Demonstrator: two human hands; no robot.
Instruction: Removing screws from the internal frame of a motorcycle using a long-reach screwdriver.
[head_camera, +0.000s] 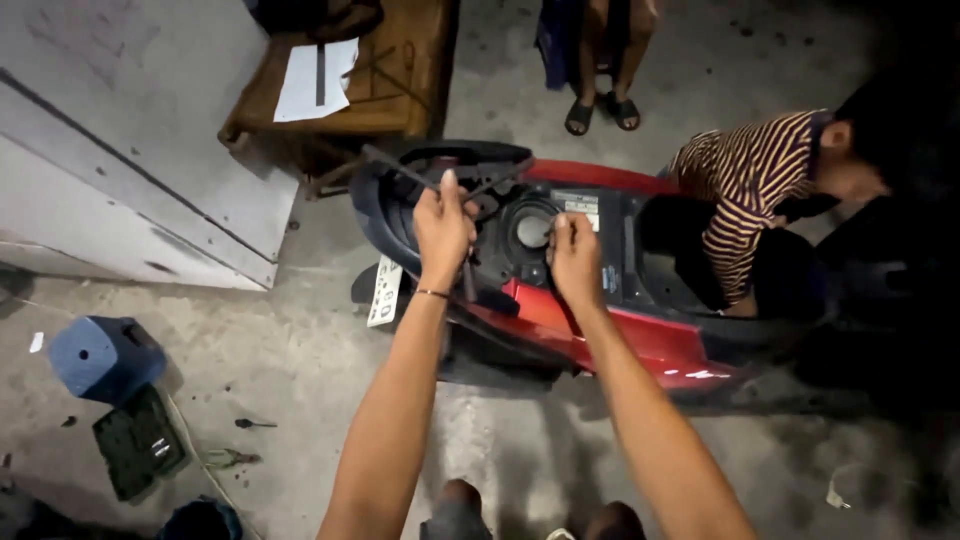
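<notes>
Hands reach forward over the rear of a red scooter (600, 330) lying on the concrete floor (300, 350), both arms stretched out straight from the bottom edge. Left hand (443, 228), a thin bracelet on its wrist, is closed in a fist around the middle of a dark cross-shaped wrench (400, 168), thumb up; two bars of the wrench stick out past the knuckles, and its lower end is hidden behind the hand. Right hand (574, 255) is curled, fingertips pressed at the rim of the round grey cap (532, 230) in the scooter's open black compartment; whether it pinches anything is unclear. Far left on the floor: a blue plastic stool (103, 355) and a dark green case (138, 442), small tools beside them too blurred to name. Above, a wooden bench (370, 70) carries a white sheet (312, 80). Right of the scooter a person in a striped shirt (745, 195) crouches, cut off by darkness. Sandalled feet (602, 110) stand at the top edge.
</notes>
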